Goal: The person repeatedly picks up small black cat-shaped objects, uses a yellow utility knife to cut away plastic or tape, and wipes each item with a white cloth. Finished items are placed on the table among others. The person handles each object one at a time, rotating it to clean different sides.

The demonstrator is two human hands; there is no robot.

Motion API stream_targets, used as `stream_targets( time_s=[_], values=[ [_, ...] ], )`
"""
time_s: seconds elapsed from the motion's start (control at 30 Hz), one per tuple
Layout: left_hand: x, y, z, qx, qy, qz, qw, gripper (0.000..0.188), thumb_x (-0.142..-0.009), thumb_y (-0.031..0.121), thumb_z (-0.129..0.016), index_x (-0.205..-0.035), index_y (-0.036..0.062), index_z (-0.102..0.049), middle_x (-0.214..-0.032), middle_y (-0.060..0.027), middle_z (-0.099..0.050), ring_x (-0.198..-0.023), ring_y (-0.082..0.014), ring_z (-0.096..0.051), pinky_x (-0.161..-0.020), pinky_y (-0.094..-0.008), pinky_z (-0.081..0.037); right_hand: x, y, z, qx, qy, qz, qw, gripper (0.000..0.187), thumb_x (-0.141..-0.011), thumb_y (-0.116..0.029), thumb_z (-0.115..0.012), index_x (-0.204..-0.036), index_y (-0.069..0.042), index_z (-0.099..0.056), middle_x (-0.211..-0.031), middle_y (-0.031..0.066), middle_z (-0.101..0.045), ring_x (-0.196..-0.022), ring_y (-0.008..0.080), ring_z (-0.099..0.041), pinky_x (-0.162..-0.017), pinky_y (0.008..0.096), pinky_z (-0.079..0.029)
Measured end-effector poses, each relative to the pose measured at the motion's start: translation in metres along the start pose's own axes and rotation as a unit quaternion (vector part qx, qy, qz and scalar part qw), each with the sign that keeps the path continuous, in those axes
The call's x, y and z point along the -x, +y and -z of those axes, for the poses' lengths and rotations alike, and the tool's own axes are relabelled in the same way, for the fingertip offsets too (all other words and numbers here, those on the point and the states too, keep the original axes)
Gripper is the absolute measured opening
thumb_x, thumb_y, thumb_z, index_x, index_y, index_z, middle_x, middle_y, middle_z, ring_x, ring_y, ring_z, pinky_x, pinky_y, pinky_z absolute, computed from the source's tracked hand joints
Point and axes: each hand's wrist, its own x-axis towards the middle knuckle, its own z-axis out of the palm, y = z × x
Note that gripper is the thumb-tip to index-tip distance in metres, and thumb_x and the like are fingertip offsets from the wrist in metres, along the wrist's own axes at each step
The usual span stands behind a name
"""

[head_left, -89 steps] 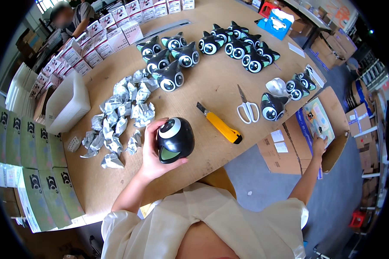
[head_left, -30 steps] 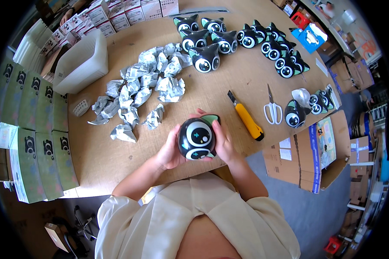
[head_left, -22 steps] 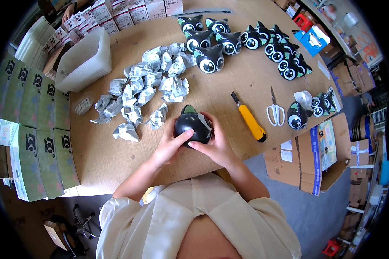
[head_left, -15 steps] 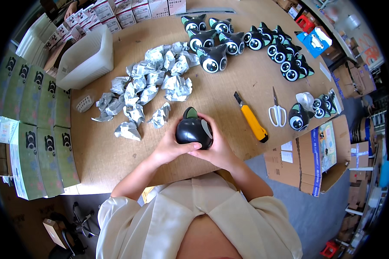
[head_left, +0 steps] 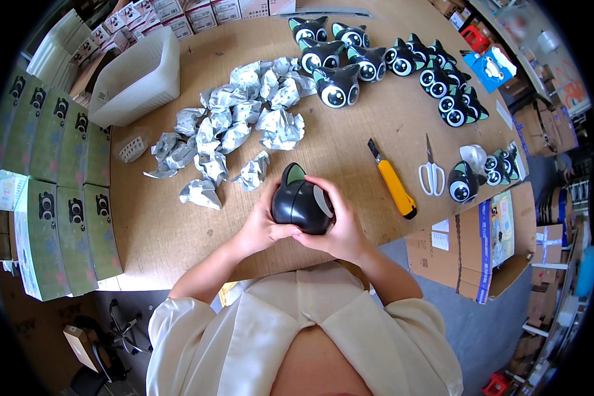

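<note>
Both hands, left hand [head_left: 261,228] and right hand [head_left: 340,228], wrap closed around one black cat-shaped toy [head_left: 301,204] at the near edge of the wooden table [head_left: 178,224]. Beyond the toy lie crumpled grey paper wads [head_left: 234,132]; right of it, one yellow utility knife [head_left: 393,181] and one pair of scissors [head_left: 431,173]. Far left of the toy stand green boxes [head_left: 66,198].

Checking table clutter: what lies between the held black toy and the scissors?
In the head view, the yellow utility knife lies on the tabletop between the black cat-shaped toy and the scissors.
</note>
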Motion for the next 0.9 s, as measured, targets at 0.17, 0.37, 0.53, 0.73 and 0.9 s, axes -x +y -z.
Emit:
stream_targets(
  time_s=[0.17,0.37,0.53,0.73,0.9],
  values=[
    [0.000,-0.016,0.017,0.060,-0.022,0.018,0.998,0.089,-0.075,0.041,-0.082,-0.139,-0.0002,-0.035,-0.126,-0.0091,-0.055,-0.118,-0.0181,-0.052,-0.102,-0.0333,-0.041,-0.003,-0.002,0.014,-0.119,-0.047,-0.090,0.988,0.081,-0.067,-0.012,-0.083,-0.137,-0.004,-0.044,-0.125,0.0117,-0.056,-0.118,0.0206,-0.054,-0.100,0.0331,-0.043],
    [-0.012,-0.006,0.020,0.369,-0.018,0.146,0.918,0.084,-0.088,0.065,-0.051,-0.145,0.0063,-0.032,-0.141,-0.0222,-0.045,-0.126,-0.0328,-0.051,-0.090,-0.0442,-0.057,-0.020,0.007,0.044,-0.321,0.109,-0.206,0.918,0.080,-0.074,-0.009,-0.078,-0.140,-0.004,-0.033,-0.132,0.0157,-0.049,-0.118,0.0257,-0.055,-0.096,0.0339,-0.047],
    [-0.015,0.008,0.023,0.530,-0.010,0.119,0.839,0.096,-0.082,0.074,-0.050,-0.148,0.0081,-0.027,-0.145,-0.0178,-0.038,-0.136,-0.0377,-0.037,-0.081,-0.0488,-0.060,-0.029,0.031,0.058,0.457,0.080,-0.117,0.878,0.076,-0.077,-0.018,-0.079,-0.138,0.002,-0.037,-0.124,0.0261,-0.048,-0.115,0.0386,-0.053,-0.092,0.0402,-0.049],
    [-0.009,0.016,0.027,0.434,-0.032,0.143,0.889,0.108,-0.070,0.082,-0.049,-0.149,0.0125,-0.025,-0.147,-0.0160,-0.037,-0.135,-0.0386,-0.039,-0.080,-0.0450,-0.062,-0.041,0.019,0.048,0.489,-0.022,-0.085,0.868,0.089,-0.077,-0.027,-0.079,-0.146,0.000,-0.030,-0.143,0.0290,-0.036,-0.133,0.0432,-0.038,-0.107,0.0467,-0.036],
    [0.002,0.015,0.029,0.297,-0.073,0.159,0.939,0.099,-0.077,0.080,-0.046,-0.149,0.0143,-0.030,-0.143,-0.0130,-0.047,-0.130,-0.0299,-0.048,-0.092,-0.0417,-0.055,-0.061,-0.037,0.010,0.195,-0.161,0.138,0.958,0.096,-0.071,-0.032,-0.084,-0.147,-0.006,-0.031,-0.149,0.0219,-0.030,-0.137,0.0407,-0.034,-0.112,0.0468,-0.032]
  ],
)
